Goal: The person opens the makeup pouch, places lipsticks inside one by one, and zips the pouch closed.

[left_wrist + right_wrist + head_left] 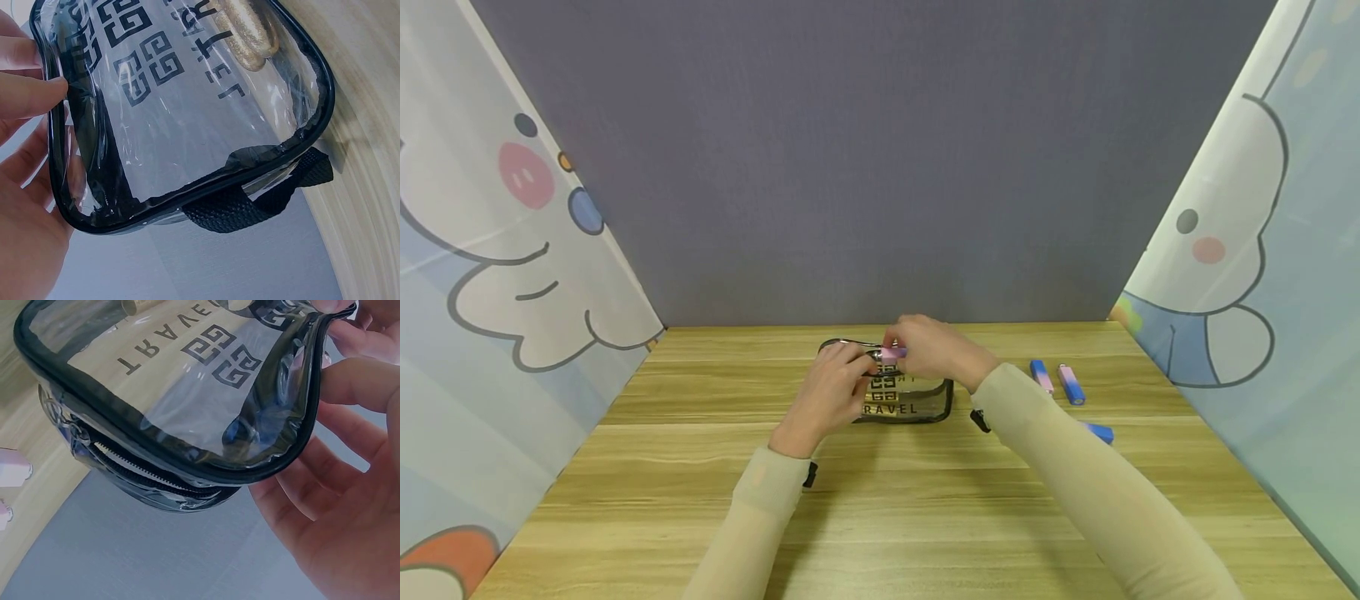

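A clear plastic pouch (917, 408) with black piping and dark lettering stands on the table. At its upper left edge, my left hand (827, 392) pinches the rim between thumb and fingers; the left wrist view shows the pouch's black-edged side (59, 156) against those fingers. My right hand (932, 346) holds a small pink-and-purple stick (891, 354) over the pouch's top, its far end close to my left fingertips. In the right wrist view the right hand (350, 487) is beside the pouch, and the stick is hard to make out. Gold pieces (247, 44) lie inside the pouch.
To the right lie two blue-and-pink sticks (1041, 377) (1072, 385), and a third blue one (1099, 432) is partly covered by my right sleeve. A black strap (250, 209) loops from the pouch's end. A grey panel (880, 167) rises behind the table.
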### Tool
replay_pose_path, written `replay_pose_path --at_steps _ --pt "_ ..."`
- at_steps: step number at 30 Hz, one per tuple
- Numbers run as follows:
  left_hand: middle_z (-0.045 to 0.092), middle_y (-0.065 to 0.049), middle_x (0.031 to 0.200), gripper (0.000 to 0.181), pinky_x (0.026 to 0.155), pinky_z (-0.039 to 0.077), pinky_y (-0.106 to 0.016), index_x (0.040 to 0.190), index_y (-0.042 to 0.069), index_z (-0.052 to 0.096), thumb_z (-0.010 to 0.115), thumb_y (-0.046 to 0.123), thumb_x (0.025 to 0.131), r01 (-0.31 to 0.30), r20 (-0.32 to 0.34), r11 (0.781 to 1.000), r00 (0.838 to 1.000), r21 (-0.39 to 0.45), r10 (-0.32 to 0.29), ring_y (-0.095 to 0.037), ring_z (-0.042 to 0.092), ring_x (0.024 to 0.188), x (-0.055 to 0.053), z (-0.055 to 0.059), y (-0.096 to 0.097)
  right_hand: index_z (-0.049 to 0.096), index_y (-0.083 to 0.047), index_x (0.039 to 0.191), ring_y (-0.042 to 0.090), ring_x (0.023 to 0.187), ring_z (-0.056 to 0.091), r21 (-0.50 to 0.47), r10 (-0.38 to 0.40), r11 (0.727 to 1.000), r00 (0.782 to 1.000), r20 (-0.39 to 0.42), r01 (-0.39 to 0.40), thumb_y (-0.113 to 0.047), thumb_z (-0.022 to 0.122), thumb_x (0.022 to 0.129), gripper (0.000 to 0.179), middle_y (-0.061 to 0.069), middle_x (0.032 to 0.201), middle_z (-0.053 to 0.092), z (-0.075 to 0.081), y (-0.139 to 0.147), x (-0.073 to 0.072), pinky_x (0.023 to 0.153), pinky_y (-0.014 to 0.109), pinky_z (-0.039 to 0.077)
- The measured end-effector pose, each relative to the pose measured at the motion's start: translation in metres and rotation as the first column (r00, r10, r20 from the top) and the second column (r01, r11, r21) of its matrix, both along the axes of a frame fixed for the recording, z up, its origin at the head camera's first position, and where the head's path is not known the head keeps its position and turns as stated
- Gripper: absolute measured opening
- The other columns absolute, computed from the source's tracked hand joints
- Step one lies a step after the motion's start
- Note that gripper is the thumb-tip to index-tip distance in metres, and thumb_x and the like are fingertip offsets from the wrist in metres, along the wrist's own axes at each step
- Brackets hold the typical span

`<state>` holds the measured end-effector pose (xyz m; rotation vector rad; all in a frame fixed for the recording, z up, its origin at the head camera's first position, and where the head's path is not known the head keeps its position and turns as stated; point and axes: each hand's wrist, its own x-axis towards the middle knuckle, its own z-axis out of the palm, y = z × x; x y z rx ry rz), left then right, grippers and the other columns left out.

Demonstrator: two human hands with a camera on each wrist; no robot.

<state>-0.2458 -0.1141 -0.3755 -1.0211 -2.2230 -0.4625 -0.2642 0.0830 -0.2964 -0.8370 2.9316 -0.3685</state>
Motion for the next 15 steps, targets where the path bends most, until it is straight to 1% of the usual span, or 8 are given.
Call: replay_pose_path --at_steps 4,9,15 --pt "0.066 -0.003 0.096 0.017 0.091 0.05 -0.044 0.087 0.009 0.071 0.071 -0.007 0.082 0.0 0.0 1.0 1.0 -0.005 0.0 -0.026 0.062 0.093 0.0 -0.0002 -0.0003 0.072 -0.009 0.119 0.019 0.089 0.056 -0.008 0.014 1.0 1.0 -0.012 -0.014 -0.009 0.068 0.092 0.027 0.002 0.104 0.062 -0.0004 0.002 0.0014 0.075 0.035 0.049" --pt "0.066 -0.003 0.096 0.018 0.091 0.05 -0.044 0.088 0.009 0.072 0.071 -0.008 0.082 -0.002 0.005 1.0 1.0 -0.007 0.002 -0.026 0.062 0.093 -0.0001 -0.0002 -0.0006 0.07 -0.01 0.123 0.021 0.098 0.058 -0.017 -0.004 1.0 1.0 -0.019 0.003 -0.011 0.066 0.095 0.029 0.004 0.112 0.062 0.0012 0.004 0.0047 0.079 0.038 0.051" --pt "0.066 -0.003 0.095 0.019 0.09 0.051 -0.044 0.088 0.009 0.072 0.072 -0.008 0.081 -0.001 0.005 1.0 1.0 -0.005 0.001 -0.026 0.062 0.092 -0.0002 0.0 -0.0006 0.07 -0.009 0.123 0.024 0.104 0.06 -0.013 -0.02 1.0 0.999 -0.05 0.019 -0.016 0.068 0.095 0.029 0.005 0.113 0.064 0.005 0.0048 0.0077 0.083 0.042 0.054"
